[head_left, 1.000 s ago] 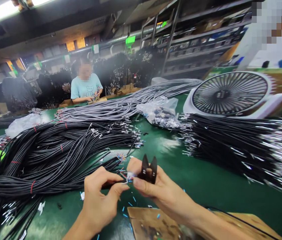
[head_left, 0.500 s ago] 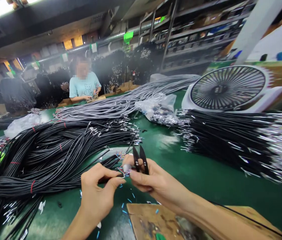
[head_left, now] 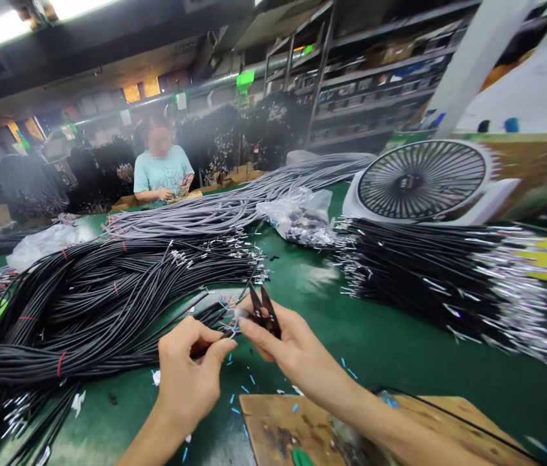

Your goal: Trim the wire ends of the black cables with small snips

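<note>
My left hand (head_left: 188, 372) pinches the end of a black cable (head_left: 227, 334) between thumb and forefinger. Thin coloured wires fan out from that end toward my right hand (head_left: 297, 343). In the right hand lies a pair of black thread snips (head_left: 264, 314), blades pointing up and apart. Its thumb and forefinger are close together at the wire ends, over a small pale, blurred piece (head_left: 240, 315); whether they grip it I cannot tell. More stripped cable ends (head_left: 222, 304) lie just behind. Blue wire scraps (head_left: 248, 388) are scattered on the green table (head_left: 312, 362) below.
A large black cable bundle (head_left: 108, 291) fills the left, grey cables (head_left: 195, 210) behind it. Right are another black cable bundle (head_left: 419, 278) and a fan (head_left: 421, 181). A plastic bag (head_left: 297, 217) lies mid-table, a worn wooden board (head_left: 283, 427) in front. A co-worker (head_left: 164, 171) sits opposite.
My right hand has shifted slightly left, and the snips have tilted to the left. The left hand keeps its pinch on the cable. The view has turned a little.
</note>
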The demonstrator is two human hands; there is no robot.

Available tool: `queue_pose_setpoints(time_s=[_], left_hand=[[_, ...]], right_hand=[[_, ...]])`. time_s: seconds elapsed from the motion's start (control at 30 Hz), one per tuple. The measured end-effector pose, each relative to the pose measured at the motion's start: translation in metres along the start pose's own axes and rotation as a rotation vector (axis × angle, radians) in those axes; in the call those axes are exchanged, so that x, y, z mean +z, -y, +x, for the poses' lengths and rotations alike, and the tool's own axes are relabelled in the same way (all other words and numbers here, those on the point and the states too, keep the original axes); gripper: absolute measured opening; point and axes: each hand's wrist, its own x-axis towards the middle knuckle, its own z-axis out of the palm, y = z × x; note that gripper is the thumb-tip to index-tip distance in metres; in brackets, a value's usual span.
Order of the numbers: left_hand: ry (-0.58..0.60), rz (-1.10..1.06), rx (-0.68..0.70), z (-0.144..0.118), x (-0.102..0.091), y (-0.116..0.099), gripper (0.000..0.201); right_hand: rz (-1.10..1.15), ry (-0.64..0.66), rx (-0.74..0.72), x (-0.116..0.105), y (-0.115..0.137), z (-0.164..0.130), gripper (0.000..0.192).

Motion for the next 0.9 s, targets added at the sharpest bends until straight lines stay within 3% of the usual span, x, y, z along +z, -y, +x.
queue_pose_setpoints(time_s=[0.1,0.23,0.3,0.4,0.5,0.9], left_hand=[[-0.049,0.018,0.006,-0.002,0.000,-0.001,0.020],[-0.082,-0.033,-0.067,-0.004,-0.003,0.001,0.021],[-0.091,-0.071,-0.088,-0.003,-0.005,0.002,0.020],[-0.114,-0.112,-0.087,-0.002,-0.005,0.001,0.020],[-0.109,-0.114,-0.087,-0.003,-0.005,0.000,0.019],[-0.081,-0.060,-0.050,-0.005,-0.004,-0.001,0.016]], right_hand=[[-0.125,-0.146,-0.120,-0.004,-0.003,0.003,0.030],[0.001,-0.427,-0.099,-0.013,-0.004,0.011,0.033],[-0.084,-0.385,-0.105,-0.014,-0.003,0.010,0.029],[-0.281,-0.181,-0.147,-0.011,0.002,0.005,0.021],[-0.371,-0.079,-0.158,-0.007,0.005,-0.001,0.023],[-0.453,-0.109,-0.250,-0.004,0.006,-0.003,0.027]])
